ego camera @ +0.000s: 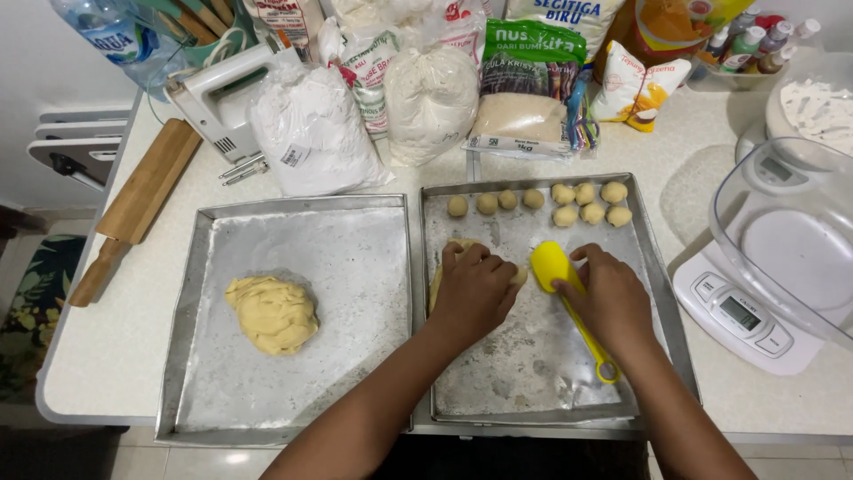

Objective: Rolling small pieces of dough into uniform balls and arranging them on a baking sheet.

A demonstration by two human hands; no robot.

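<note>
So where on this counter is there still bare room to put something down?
Most of the left tray is bare around its dough lump. Bare counter lies left of it, below the rolling pin. The back row of bags is crowded.

One view only, from a camera worn on the person's head. It looks steeply down and forward over a pale counter (702, 133), close enough that the forearms enter from the bottom edge. Two metal trays (414, 267) fill the middle; bags (426, 98) line the far edge, a kitchen scale (755, 311) sits right.
</note>
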